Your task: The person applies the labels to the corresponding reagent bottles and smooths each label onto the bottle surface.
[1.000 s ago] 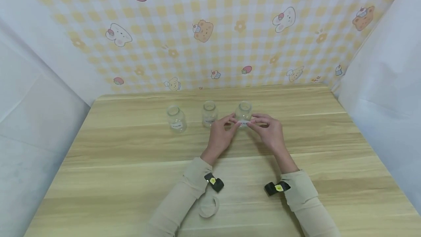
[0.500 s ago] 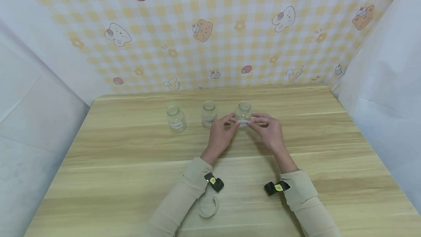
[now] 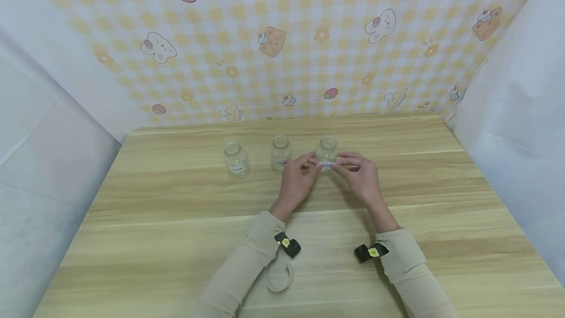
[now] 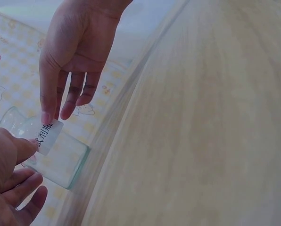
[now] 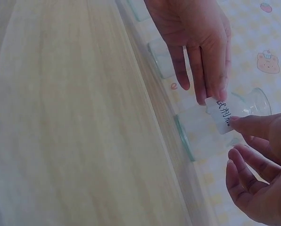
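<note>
A clear glass jar (image 3: 327,151) stands upright at the right end of a row of three jars. At its front is a small white label (image 3: 326,165) with dark handwritten characters. My left hand (image 3: 296,181) pinches the label's left end, thumb on the front. My right hand (image 3: 364,180) does the same at the right end. In the left wrist view the label (image 4: 48,136) lies over the jar's side (image 4: 60,162); whether it is stuck there I cannot tell. Fingers of both hands reach beside the jar, their tips partly hidden.
Two more jars, a middle one (image 3: 281,150) and a left one (image 3: 237,161), stand to the left, each bearing a white label. A pale ring like a tape roll (image 3: 271,284) lies by my left sleeve. Behind the wooden table (image 3: 176,239) hangs a checked curtain (image 3: 300,63).
</note>
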